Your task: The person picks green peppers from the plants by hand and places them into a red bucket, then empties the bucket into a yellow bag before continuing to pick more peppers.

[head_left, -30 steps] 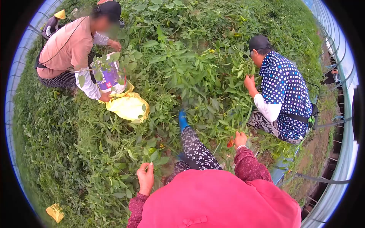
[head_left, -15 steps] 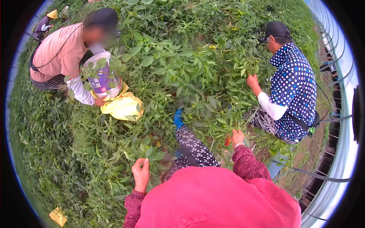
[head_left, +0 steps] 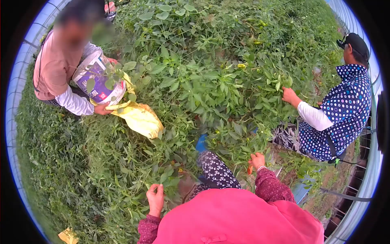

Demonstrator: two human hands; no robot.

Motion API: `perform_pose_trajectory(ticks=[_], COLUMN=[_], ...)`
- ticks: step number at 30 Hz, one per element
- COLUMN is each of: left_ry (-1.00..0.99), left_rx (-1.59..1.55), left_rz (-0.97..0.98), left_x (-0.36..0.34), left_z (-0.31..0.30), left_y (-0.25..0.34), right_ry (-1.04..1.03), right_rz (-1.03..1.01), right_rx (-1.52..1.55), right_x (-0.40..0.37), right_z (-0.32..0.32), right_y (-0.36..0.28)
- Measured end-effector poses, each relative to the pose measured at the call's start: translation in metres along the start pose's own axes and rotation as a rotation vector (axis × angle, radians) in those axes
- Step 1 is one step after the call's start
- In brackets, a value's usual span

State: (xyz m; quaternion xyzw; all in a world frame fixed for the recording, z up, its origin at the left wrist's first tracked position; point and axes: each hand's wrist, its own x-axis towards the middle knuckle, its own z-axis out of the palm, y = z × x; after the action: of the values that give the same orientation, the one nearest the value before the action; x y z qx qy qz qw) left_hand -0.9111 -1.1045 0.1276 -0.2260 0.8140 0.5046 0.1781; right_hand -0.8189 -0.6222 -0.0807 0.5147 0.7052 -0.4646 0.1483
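Head view. Your left hand (head_left: 155,199), lower left of centre, has thumb and forefinger close together by the green leaves (head_left: 165,175); cannot tell whether they pinch anything. Your right hand (head_left: 256,161), right of centre, is curled just beside a red-orange item (head_left: 250,170); grip on it unclear. Step, as judged: handwork among the green leaves. Next move calls for a light, careful fingertip touch.
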Motion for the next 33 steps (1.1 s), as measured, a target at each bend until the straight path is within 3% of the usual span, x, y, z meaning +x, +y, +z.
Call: perform_pose_trajectory(ticks=[4, 6, 9, 10, 14, 16, 17, 20, 23, 24, 27, 28, 30, 32, 33], left_ry=[0.005, 0.024, -0.024, -0.026, -0.083, -0.108, -0.123, -0.155, -0.119, -0.104, -0.102, -0.117, -0.144, -0.122, -0.094], left_rx=[0.043, 0.173, 0.202, 0.223, 0.359, 0.364, 0.374, 0.339, 0.286, 0.251, 0.246, 0.318, 0.463, 0.617, 0.497], left_rz=[-0.030, 0.019, -0.081, -0.088, -0.066, -0.025, 0.000, -0.199, -0.265, -0.274, -0.261, -0.224, -0.130, 0.040, -0.078], left_x=[0.038, 0.066, 0.080, 0.085, 0.094, 0.087, 0.090, 0.082, 0.096, 0.102, 0.122, 0.125, 0.119, 0.114, 0.117], left_z=[0.001, 0.003, 0.010, 0.012, 0.016, 0.012, 0.009, 0.003, -0.002, 0.000, 0.011, 0.015, 0.019, 0.016, 0.012], left_y=[0.009, -0.012, 0.020, 0.019, 0.013, -0.013, -0.017, 0.029, 0.036, 0.038, 0.044, 0.050, 0.069, 0.069, 0.061], right_ry=[-0.171, -0.376, -0.520, -0.546, -0.568, -0.499, -0.484, -0.367, -0.498, -0.533, -0.633, -0.628, -0.784, -0.699, -0.708], right_rz=[-0.049, -0.162, -0.387, -0.484, -0.462, -0.560, -0.435, -0.066, -0.233, 0.000, 0.048, 0.158, -0.145, 0.138, 0.120], right_rx=[-0.229, -0.415, -0.603, -0.638, -0.702, -0.897, -0.834, -0.781, -0.832, -0.606, -0.682, -0.552, -0.796, -0.787, -0.808], right_x=[0.003, 0.009, 0.007, 0.009, 0.020, 0.021, 0.019, 0.005, 0.018, 0.015, 0.007, 0.004, 0.008, 0.011, 0.013], right_z=[0.004, 0.004, -0.001, -0.004, 0.008, 0.008, 0.010, 0.026, 0.034, 0.033, 0.024, 0.018, 0.001, 0.003, 0.006], right_y=[0.005, 0.015, 0.018, 0.018, 0.016, -0.009, -0.019, -0.061, -0.039, -0.044, -0.051, -0.050, -0.051, -0.054, -0.058])
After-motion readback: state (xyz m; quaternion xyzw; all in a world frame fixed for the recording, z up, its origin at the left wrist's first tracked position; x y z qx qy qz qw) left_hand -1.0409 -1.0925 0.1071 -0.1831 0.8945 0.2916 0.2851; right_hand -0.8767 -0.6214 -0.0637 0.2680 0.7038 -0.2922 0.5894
